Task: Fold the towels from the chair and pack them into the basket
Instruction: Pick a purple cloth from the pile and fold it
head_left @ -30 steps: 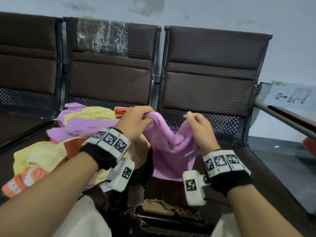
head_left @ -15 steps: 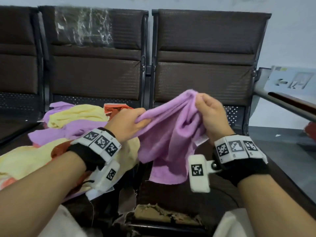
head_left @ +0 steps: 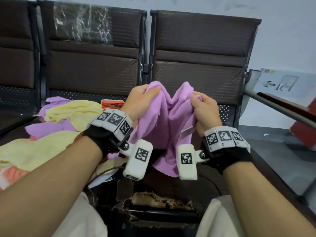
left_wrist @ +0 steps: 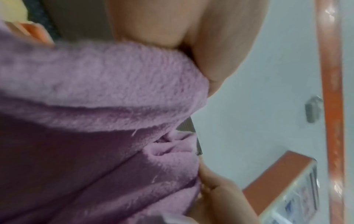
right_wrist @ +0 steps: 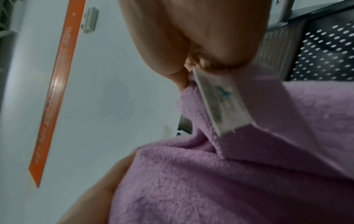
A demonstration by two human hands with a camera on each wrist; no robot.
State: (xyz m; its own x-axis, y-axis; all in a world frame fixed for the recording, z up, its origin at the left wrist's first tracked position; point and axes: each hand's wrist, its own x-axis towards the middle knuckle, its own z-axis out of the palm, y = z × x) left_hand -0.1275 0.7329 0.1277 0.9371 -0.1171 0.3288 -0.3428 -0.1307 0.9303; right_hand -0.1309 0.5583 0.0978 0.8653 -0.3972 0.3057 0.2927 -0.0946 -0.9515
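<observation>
At the bottom of the head view, two bare forearms reach up the frame, each wrist strapped with a black band carrying white marker blocks. At centre frame, the left hand (head_left: 142,98) and the right hand (head_left: 204,110) each clench a bunched top edge of one purple towel (head_left: 165,127), fingers curled tight into the cloth, the two fists close together but apart, the fabric sagging in a fold between them and hanging down above the torn front edge of the dark chair seat (head_left: 160,200). The right wrist view alone shows a white sewn label (right_wrist: 220,103) at the pinched edge; the left wrist view shows only fleece pressed against the palm. To the left of the frame, a heap of towels (head_left: 56,134) lies on the neighbouring seat: at least two yellow, two purple and some orange cloth, though the exact count cannot be told. Behind stand three brown chair backs (head_left: 201,53) against a pale wall.
</observation>
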